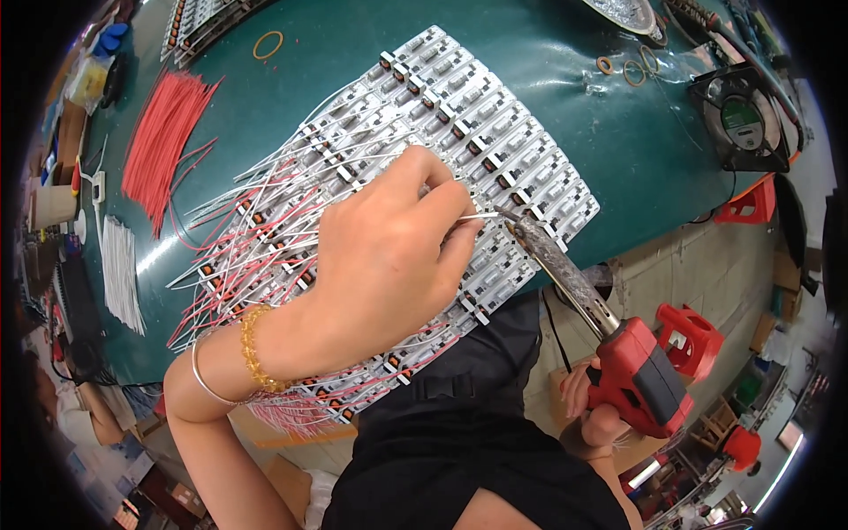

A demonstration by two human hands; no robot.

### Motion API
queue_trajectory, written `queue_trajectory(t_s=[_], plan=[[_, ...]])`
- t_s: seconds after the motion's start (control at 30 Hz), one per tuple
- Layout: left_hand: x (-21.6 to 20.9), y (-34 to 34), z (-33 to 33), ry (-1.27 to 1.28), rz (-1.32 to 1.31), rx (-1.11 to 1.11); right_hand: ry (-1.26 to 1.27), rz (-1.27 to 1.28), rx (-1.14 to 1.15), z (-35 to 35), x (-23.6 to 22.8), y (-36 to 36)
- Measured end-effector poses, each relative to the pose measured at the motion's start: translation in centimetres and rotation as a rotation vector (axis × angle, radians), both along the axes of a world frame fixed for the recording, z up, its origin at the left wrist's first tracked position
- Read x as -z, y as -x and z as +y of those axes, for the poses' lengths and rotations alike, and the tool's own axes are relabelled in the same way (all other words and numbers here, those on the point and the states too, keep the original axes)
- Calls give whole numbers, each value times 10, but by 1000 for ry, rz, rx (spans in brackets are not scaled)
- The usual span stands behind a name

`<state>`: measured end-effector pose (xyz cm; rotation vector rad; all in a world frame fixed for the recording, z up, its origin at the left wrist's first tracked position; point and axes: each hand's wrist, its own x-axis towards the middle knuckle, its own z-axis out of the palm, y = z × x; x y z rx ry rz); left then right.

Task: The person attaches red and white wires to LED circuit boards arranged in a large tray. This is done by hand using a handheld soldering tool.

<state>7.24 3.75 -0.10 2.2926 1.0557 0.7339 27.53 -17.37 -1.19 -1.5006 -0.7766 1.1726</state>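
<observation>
A large panel of small white circuit boards (pixel 539 150) lies tilted across the near part of the table. My left hand (pixel 389 247) is over its middle, fingertips pinched on a thin white wire (pixel 480 215). The wire's end points right, at the boards. My right hand (pixel 602 426) grips the red and black handle of a soldering iron (pixel 574 287), partly hidden behind it. The iron's dark tip is right beside the wire end; whether they touch I cannot tell. Many white and red wires (pixel 256 234) stick out over the panel's left side.
Bundles of red wires (pixel 163 141) and white wires (pixel 121 274) lie on the green table (pixel 344 44) at the left. A black fan (pixel 740 119) stands at the right edge. Rubber bands (pixel 268 45) and a metal dish (pixel 625 12) are at the back. A red stool (pixel 689 340) stands below.
</observation>
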Motion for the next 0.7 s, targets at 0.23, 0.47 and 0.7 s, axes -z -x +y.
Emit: queue_trajectory(t_s=[0.23,0.47,0.7], plan=[[4,-1,-2,-36,22,-16,341,342,180,-102,75,-54],[4,0,-1,-49,38,-30,201,397,355,-81,62,-31],[-2,-4,-2,-30,41,-4,-19,149,329,-36,37,-3]])
